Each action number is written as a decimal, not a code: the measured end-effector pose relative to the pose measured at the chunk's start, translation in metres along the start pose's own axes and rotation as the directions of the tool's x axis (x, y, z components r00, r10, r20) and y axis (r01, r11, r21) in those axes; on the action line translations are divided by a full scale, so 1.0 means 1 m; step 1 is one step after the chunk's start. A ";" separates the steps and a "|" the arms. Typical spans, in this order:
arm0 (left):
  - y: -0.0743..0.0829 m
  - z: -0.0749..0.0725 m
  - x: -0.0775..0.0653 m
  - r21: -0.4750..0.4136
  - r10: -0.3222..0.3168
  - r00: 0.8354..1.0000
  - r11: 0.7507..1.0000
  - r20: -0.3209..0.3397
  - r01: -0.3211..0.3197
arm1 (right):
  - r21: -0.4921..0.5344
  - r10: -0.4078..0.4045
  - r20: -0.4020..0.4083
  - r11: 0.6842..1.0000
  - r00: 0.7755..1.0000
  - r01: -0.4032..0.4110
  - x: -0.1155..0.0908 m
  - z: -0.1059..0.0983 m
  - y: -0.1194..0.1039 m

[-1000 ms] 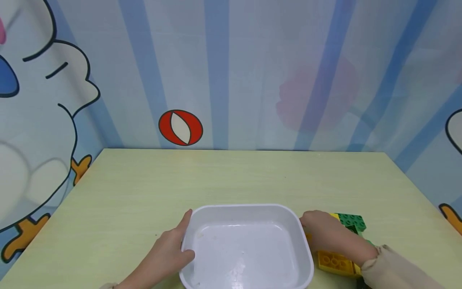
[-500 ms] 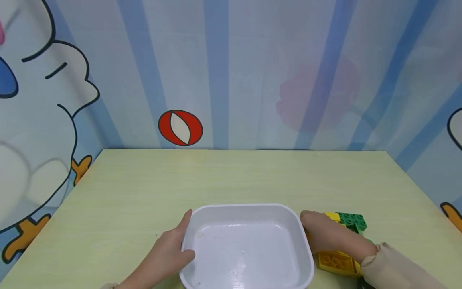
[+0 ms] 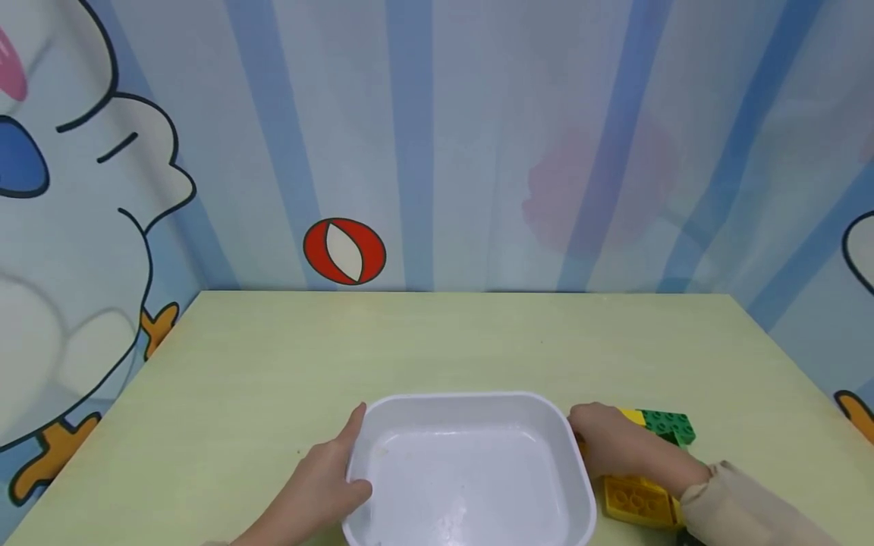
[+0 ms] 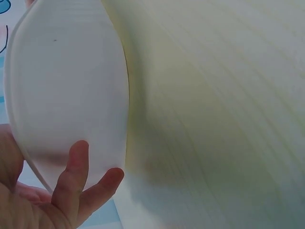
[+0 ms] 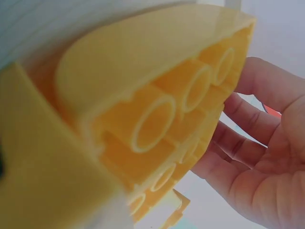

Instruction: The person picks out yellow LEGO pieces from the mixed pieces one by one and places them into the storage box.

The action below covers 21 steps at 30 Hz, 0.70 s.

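Behind everything, backdrop [image 3: 478, 152]: pale, blue-striped. Below that, table [image 3: 437, 334]: pale yellow-green. Far left, printed figure [image 3: 75, 254]: white, black outlines, orange feet. Front and centre on the table, tray [image 3: 464, 462]: white, rounded corners, near edge cut off by the bottom of the head view. Faint marks inside.

On tray's left side, left hand [image 3: 321, 474]: holding tray by the rim. Thumb over the inside, index stretched to the edge; in left wrist view, fingers [image 4: 78, 164] against the outer wall. At tray's right side, right hand [image 3: 611, 440]: up against the rim, fingers bent. Can't tell whether gripping rim or brick; contact hidden in both views. Beyond that wrist, sleeve [image 3: 744, 504]: beige.

Low on backdrop, left of centre, printed ball [image 3: 344, 252]: red and white. Right of tray, under and beside right hand, yellow bricks [image 3: 638, 500]: one with hollow, tubed underside facing right wrist camera. Just past right hand, green brick [image 3: 669, 425]: studs up, next to small yellow brick [image 3: 633, 416].
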<state>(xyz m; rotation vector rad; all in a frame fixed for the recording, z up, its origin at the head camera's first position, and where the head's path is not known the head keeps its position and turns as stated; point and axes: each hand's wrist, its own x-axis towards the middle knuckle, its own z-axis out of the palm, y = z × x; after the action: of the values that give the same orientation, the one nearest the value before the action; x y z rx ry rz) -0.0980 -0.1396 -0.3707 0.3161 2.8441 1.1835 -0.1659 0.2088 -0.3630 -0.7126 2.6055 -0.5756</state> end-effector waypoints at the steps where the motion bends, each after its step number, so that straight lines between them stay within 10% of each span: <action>1: 0.000 0.000 0.000 0.002 -0.003 1.000 1.000 0.003 0.003 | -0.005 -0.010 0.003 1.000 1.000 0.010 0.000 0.000 0.001; 21: 0.001 0.000 -0.001 0.033 0.015 1.000 0.999 -0.019 -0.014 | -0.073 0.032 -0.012 0.997 0.999 -0.033 -0.011 -0.023 -0.011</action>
<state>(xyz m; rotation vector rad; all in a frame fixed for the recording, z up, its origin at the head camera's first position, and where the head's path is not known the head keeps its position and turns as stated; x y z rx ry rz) -0.0968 -0.1388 -0.3701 0.3292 2.8852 1.1501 -0.1633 0.2124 -0.3352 -0.6898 2.6550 -0.4770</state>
